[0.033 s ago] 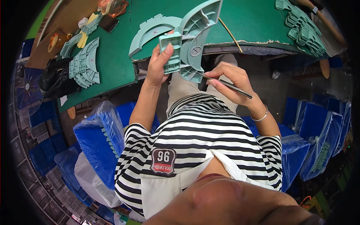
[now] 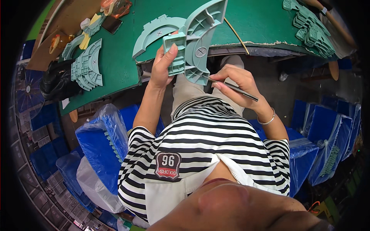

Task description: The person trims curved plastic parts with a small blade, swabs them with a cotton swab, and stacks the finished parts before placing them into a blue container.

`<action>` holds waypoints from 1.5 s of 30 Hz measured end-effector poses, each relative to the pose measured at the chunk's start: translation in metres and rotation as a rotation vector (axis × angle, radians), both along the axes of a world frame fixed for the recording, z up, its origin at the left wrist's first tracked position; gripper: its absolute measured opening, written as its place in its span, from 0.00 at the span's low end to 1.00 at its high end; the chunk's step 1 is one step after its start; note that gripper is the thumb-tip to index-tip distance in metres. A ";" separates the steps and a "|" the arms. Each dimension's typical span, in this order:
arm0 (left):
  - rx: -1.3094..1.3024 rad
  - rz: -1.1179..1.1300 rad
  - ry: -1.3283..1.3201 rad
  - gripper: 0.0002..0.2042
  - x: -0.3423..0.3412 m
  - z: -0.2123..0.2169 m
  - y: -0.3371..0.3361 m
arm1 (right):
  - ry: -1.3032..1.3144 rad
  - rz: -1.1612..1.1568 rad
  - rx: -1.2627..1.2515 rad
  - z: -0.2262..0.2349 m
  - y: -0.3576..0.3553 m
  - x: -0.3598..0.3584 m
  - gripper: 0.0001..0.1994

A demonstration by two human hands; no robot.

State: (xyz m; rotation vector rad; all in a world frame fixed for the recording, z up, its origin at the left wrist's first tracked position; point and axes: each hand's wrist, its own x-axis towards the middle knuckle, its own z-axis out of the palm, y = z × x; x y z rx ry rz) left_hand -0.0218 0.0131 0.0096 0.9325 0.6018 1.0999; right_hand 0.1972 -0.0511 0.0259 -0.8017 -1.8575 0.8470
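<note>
My left hand (image 2: 165, 65) grips a teal plastic quarter-arc part (image 2: 200, 42) and holds it upright above my lap, in front of the table edge. The part shows ribs and a round boss on its underside. My right hand (image 2: 236, 82) pinches a thin dark rod-like tool (image 2: 233, 86). The tool's tip touches the lower edge of the part. A bracelet sits on my right wrist.
The green table (image 2: 115, 73) carries another teal arc part (image 2: 154, 29), a stack of similar parts (image 2: 86, 65) at the left, more at the far right (image 2: 308, 27), a thin stick (image 2: 236, 34) and a black bag (image 2: 58, 81). Blue bagged crates (image 2: 100, 142) flank my legs.
</note>
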 end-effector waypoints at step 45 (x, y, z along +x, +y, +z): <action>-0.308 0.057 -0.486 0.15 0.000 -0.009 0.036 | 0.155 -0.184 -0.193 -0.012 -0.018 0.000 0.13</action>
